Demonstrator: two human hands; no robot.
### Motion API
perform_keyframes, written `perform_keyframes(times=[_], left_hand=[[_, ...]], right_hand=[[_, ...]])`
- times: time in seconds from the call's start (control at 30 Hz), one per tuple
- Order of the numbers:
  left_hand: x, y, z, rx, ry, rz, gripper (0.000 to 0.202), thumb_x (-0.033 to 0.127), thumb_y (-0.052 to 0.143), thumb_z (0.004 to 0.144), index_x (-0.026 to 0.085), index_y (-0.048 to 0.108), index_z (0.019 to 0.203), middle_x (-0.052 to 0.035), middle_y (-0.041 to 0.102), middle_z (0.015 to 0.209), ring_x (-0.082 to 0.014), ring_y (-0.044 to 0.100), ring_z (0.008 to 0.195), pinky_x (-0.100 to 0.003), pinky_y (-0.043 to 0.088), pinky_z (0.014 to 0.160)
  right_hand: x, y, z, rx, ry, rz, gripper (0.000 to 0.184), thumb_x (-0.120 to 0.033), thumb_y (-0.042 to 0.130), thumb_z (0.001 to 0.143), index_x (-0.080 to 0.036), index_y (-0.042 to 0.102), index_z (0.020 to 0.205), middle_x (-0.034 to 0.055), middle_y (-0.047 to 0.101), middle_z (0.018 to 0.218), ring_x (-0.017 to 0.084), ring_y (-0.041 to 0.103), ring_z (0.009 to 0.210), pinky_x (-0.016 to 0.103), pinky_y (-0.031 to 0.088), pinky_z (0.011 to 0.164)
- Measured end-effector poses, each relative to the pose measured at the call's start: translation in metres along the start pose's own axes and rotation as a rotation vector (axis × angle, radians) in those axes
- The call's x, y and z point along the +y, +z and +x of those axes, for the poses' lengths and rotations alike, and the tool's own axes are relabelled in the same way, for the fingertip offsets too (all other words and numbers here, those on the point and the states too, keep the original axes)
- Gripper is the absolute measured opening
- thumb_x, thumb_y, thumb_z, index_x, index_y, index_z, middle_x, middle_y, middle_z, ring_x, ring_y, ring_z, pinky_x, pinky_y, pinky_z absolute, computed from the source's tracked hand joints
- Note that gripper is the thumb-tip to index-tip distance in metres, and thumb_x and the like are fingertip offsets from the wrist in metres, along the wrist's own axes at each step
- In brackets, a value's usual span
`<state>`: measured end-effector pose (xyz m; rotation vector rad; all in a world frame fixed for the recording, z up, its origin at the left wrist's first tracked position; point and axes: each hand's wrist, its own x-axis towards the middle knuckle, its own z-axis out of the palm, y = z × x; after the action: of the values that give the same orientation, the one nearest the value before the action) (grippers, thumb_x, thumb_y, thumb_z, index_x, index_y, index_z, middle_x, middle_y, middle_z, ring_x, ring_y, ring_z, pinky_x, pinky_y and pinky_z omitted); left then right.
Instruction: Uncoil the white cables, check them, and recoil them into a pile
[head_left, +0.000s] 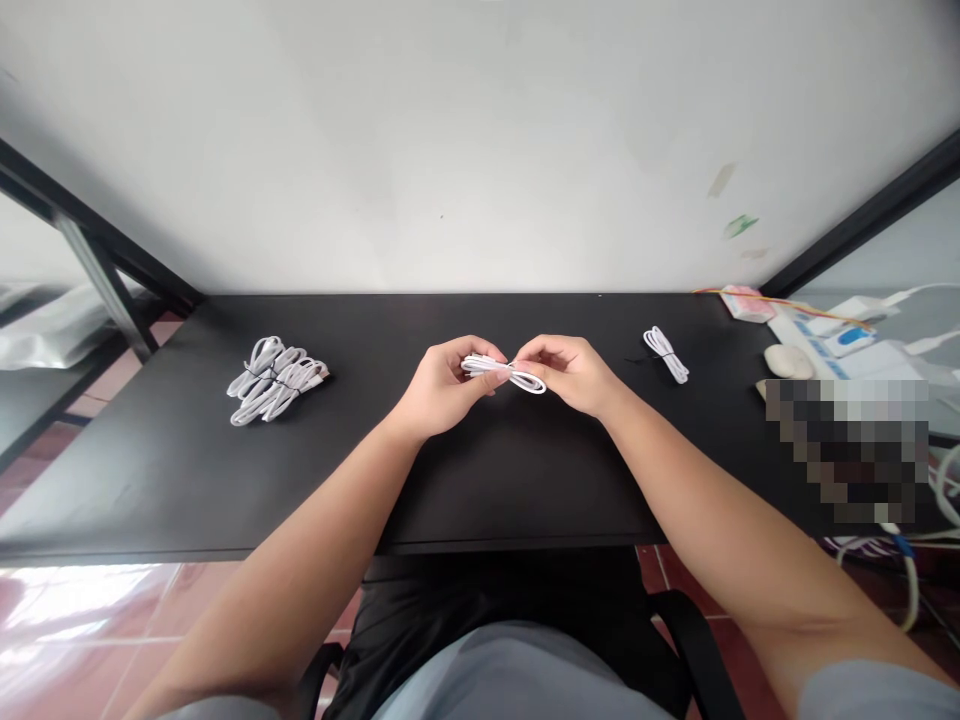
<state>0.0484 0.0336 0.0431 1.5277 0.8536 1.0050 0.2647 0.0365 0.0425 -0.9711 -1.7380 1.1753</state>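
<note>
Above the middle of the black table, a coiled white cable (530,381) is held between my two hands. My left hand (455,385) is closed around the left half of the coil, thumb on top. At the bundle's middle, my right hand (568,370) pinches with thumb and fingertips; a tie there is too small to make out. The coil's right loop sticks out below my right fingers. Several bundled white cables (274,383) with dark ties lie on the left. Another white cable coil (667,355), bound by a dark tie, rests to the right of my right hand.
The black table (495,490) meets a white wall (465,150) at its back. Along the right edge stand a power strip with plugs (840,335), a white mouse-like object (789,362) and a pixelated area. A chair armrest (694,650) is below the table.
</note>
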Motion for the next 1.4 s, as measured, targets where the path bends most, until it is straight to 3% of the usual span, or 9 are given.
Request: perform_keyframes(times=[0.3, 0.57, 0.83, 1.0, 1.23, 1.4], left_hand=[[-0.011, 0.004, 0.005, 0.021, -0.061, -0.129, 0.032, 0.042, 0.078, 0.082, 0.015, 0.066, 0.095, -0.0038, 0.069, 0.083, -0.0137, 0.067, 0.07, -0.029, 0.055, 0.073], [-0.013, 0.012, 0.005, 0.049, -0.1, -0.377, 0.025, 0.033, 0.079, 0.082, 0.015, 0.063, 0.091, -0.0034, 0.068, 0.085, -0.0148, 0.068, 0.079, -0.035, 0.058, 0.083], [-0.01, 0.011, 0.006, 0.051, -0.141, -0.493, 0.024, 0.023, 0.081, 0.078, 0.016, 0.06, 0.087, -0.0008, 0.066, 0.08, -0.0117, 0.066, 0.073, -0.027, 0.054, 0.073], [-0.012, 0.011, 0.008, 0.03, -0.144, -0.546, 0.029, 0.023, 0.083, 0.076, 0.016, 0.057, 0.087, -0.001, 0.068, 0.081, -0.0127, 0.067, 0.075, -0.028, 0.054, 0.074], [-0.014, 0.008, 0.008, -0.001, -0.151, -0.589, 0.031, 0.02, 0.082, 0.076, 0.017, 0.056, 0.091, -0.001, 0.07, 0.084, -0.0128, 0.066, 0.079, -0.029, 0.053, 0.078], [-0.017, 0.005, 0.008, -0.025, -0.126, -0.461, 0.035, 0.023, 0.082, 0.078, 0.017, 0.055, 0.099, -0.0028, 0.072, 0.09, -0.0151, 0.069, 0.085, -0.034, 0.054, 0.085]], right_hand=[[0.001, 0.005, 0.002, 0.088, 0.047, -0.003, 0.025, -0.043, 0.074, 0.084, -0.018, 0.075, 0.085, 0.0036, 0.071, 0.078, 0.016, 0.062, 0.069, 0.03, 0.049, 0.064], [0.002, 0.007, 0.001, 0.112, -0.017, -0.082, 0.022, -0.041, 0.07, 0.088, -0.02, 0.075, 0.087, 0.0042, 0.072, 0.084, 0.017, 0.063, 0.073, 0.032, 0.049, 0.067], [0.002, 0.009, 0.0, 0.122, -0.163, -0.194, 0.018, -0.04, 0.071, 0.089, -0.023, 0.076, 0.087, 0.0045, 0.069, 0.086, 0.018, 0.062, 0.075, 0.033, 0.05, 0.067], [0.001, 0.009, -0.001, 0.113, -0.204, -0.219, 0.016, -0.039, 0.073, 0.088, -0.024, 0.075, 0.085, 0.0041, 0.068, 0.086, 0.017, 0.061, 0.073, 0.033, 0.051, 0.066], [0.0, 0.015, -0.002, 0.128, -0.105, -0.104, 0.022, -0.04, 0.075, 0.085, -0.023, 0.071, 0.098, 0.0031, 0.069, 0.084, 0.017, 0.062, 0.072, 0.033, 0.052, 0.068], [0.001, 0.012, -0.002, 0.109, -0.007, -0.08, 0.024, -0.044, 0.071, 0.087, -0.02, 0.071, 0.091, 0.004, 0.07, 0.083, 0.017, 0.062, 0.07, 0.032, 0.05, 0.066]])
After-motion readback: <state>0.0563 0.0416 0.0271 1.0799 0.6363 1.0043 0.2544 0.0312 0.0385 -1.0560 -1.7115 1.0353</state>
